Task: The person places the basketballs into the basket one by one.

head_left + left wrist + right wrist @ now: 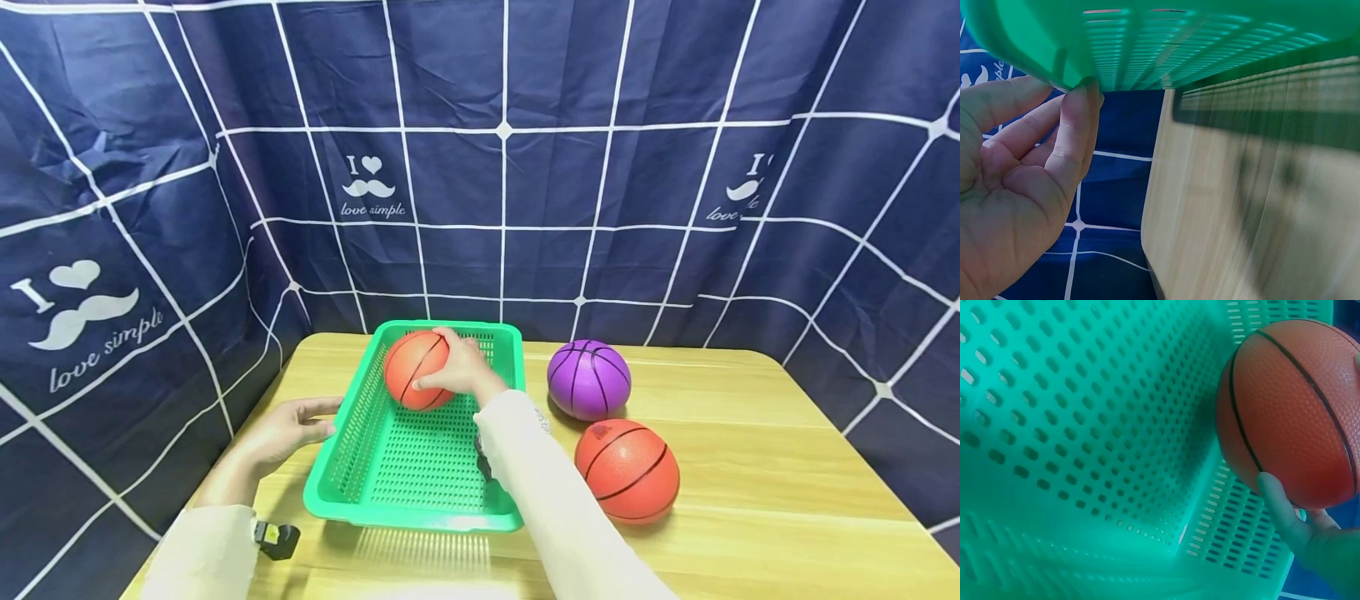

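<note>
Head view: at the lower left, the left hand [283, 432] meets the left rim of a green plastic basket [431, 467], its fingers loosely bent and tips touching the edge; I cannot tell whether they pinch it. The orange ball [408, 369] is left of centre, inside the upper-left part of the basket. It looks like a small basketball: round, pebbled, with thin black seams curving across it, its skin slightly glossy and a deeper red-orange in the right wrist view. The right hand [462, 367] grips it from the right, thumb on the near side and fingers spread over the far side. I cannot tell whether it touches the basket floor.

The basket is an open rectangle with slotted walls, a perforated floor and a smooth rim; this ball is the one thing I see in it.

Right of centre, beyond the basket, a purple ball [588, 380] with black seams sits on the table [780, 500]. Just below and to its right lies a second orange ball [628, 472], a dark red mark near its top.
</note>
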A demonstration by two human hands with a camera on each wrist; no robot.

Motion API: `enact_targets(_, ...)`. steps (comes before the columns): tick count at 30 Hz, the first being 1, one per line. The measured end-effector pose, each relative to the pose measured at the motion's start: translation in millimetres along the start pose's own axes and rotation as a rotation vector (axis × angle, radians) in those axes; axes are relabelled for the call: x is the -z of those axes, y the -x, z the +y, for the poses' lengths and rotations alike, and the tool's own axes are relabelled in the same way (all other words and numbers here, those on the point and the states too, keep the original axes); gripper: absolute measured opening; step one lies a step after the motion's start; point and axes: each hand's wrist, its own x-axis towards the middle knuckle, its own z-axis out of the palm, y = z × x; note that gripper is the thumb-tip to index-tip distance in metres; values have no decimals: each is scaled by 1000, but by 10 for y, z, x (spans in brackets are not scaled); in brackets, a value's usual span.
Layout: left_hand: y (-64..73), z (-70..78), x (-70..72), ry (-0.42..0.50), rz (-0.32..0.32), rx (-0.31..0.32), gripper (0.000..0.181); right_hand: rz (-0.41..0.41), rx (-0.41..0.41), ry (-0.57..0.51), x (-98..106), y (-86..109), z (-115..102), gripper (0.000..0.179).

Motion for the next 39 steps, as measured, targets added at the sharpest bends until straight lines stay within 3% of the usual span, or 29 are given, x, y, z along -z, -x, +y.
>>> enact_targets(9, -45, 9, -23, 10, -17, -36, 48, 12, -21, 20, -31, 48, 36, 92)
enact_targets(28, -66, 17, -41, 17, -30, -49, 48, 8, -38, -45, 3, 58, 19, 100)
enact_targets(39, -5, -13, 8, 17, -23, -57, 48, -3, -8, -41, 314, -1, -177, 98)
